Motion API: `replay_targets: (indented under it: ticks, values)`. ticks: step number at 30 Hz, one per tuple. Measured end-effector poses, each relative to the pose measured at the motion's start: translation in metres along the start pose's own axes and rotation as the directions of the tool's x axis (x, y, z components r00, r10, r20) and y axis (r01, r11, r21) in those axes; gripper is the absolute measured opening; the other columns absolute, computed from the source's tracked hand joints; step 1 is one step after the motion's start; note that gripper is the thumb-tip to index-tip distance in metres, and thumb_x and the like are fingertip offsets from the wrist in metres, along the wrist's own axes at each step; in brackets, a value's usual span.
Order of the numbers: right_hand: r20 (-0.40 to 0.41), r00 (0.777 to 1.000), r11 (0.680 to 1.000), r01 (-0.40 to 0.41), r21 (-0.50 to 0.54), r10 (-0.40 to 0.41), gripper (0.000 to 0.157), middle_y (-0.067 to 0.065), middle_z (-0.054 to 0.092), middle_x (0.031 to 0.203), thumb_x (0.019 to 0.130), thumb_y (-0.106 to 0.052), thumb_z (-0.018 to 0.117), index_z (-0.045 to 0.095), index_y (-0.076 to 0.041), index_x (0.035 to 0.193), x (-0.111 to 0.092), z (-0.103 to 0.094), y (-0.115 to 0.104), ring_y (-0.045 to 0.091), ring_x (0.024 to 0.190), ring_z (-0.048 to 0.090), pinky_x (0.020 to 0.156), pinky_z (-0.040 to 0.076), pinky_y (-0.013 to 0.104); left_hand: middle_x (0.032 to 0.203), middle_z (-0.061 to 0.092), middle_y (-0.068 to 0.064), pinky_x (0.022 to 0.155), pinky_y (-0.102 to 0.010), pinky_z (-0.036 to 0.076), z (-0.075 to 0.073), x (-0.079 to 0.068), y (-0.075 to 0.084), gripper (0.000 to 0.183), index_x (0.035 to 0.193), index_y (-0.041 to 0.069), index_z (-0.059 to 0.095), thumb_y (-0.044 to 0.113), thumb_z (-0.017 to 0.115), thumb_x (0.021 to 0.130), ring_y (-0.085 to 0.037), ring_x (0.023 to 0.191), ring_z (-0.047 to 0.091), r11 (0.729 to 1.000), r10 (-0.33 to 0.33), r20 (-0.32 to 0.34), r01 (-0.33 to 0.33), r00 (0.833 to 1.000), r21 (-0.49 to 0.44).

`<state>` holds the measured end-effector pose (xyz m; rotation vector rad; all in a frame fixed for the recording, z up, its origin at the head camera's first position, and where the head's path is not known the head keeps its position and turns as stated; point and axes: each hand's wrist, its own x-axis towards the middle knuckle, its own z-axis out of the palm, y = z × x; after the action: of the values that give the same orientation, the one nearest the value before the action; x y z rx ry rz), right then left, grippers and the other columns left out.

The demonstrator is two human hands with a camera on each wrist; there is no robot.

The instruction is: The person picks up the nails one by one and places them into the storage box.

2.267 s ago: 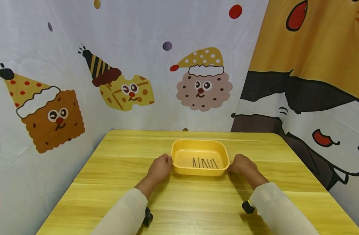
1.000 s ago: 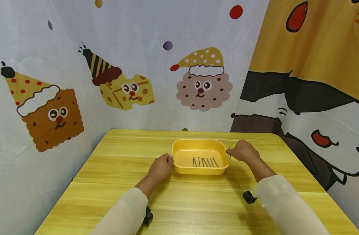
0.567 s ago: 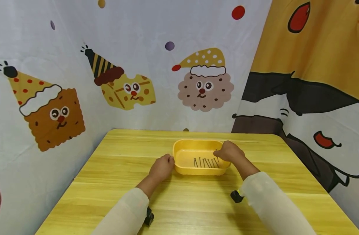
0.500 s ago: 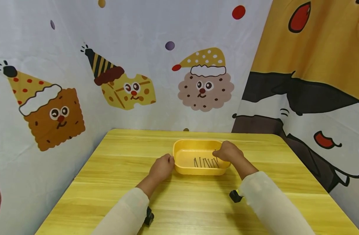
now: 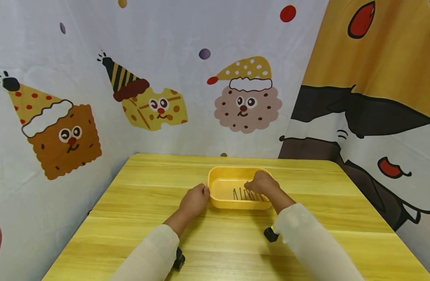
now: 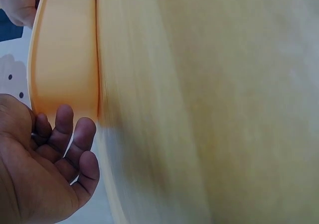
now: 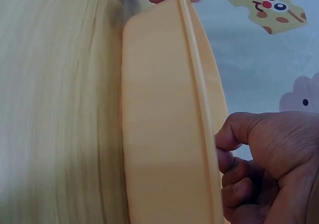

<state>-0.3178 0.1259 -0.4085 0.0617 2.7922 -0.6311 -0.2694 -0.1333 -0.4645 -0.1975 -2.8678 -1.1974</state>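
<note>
A yellow plastic tray point(image 5: 236, 204) sits on the table, with several thin dark nails point(image 5: 240, 193) lined up along its near side. My left hand point(image 5: 194, 200) grips the tray's left end between thumb and index finger. In the left wrist view, the other fingers of that left hand point(image 6: 47, 159) curl loosely beside the tray wall point(image 6: 65, 55). My right hand point(image 5: 264, 183) reaches over the right part of the tray and pinches a single upright nail point(image 5: 247, 182). From the right wrist, the tray wall point(image 7: 159, 114) hides that nail and the fingertips of the right hand point(image 7: 269, 159).
The wooden table point(image 5: 218, 242) has light yellow grain and a rounded far edge. Behind it hangs a white cloth point(image 5: 165, 31) printed with cartoon food. A printed orange and black cloth point(image 5: 323, 70) covers the right side. Black wrist cameras point(image 5: 271, 234) hang under both sleeves.
My right hand has lifted from the tray's right end with a nail, crossed the rim, and moved left over the row of nails. The left hand has kept its grip on the tray.
</note>
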Motion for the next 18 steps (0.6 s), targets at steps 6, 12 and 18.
replay_targets:
  ticks: [6,12,18]
  values:
    - [-0.003,1.000,1.000,0.001,-0.005,-0.001,0.041,0.000,0.037,0.061,0.095,-0.038,0.069,0.050,-0.014,0.067,0.004,0.012,-0.013,0.017,0.053,0.034,0.052,0.035,0.035,0.067,0.047,-0.003,0.056,-0.032,0.036,0.000,0.001,-0.001,0.035,0.084,0.012,0.055,0.028,0.041,0.111,-0.018,0.056,0.043,1.000,-0.012,0.001,0.012,1.000,0.007]
    - [-0.008,1.000,1.000,-0.009,0.002,0.010,0.035,0.004,0.042,0.071,0.094,-0.039,0.070,0.057,-0.010,0.078,0.007,0.024,-0.023,0.021,0.062,0.041,0.059,0.037,0.038,0.067,0.047,-0.003,0.055,-0.032,0.036,0.000,0.000,-0.002,0.034,0.085,0.012,0.054,0.028,0.041,0.111,-0.018,0.056,0.043,1.000,-0.009,0.002,0.009,1.000,-0.002]
    - [-0.030,0.999,1.000,-0.015,-0.004,0.015,0.040,0.002,0.040,0.063,0.093,-0.038,0.070,0.052,-0.014,0.068,0.009,0.033,-0.030,0.020,0.056,0.038,0.053,0.034,0.036,0.067,0.048,-0.003,0.055,-0.032,0.036,0.000,0.000,-0.002,0.033,0.085,0.012,0.055,0.028,0.042,0.111,-0.018,0.056,0.043,1.000,-0.010,0.011,0.010,1.000,-0.013]
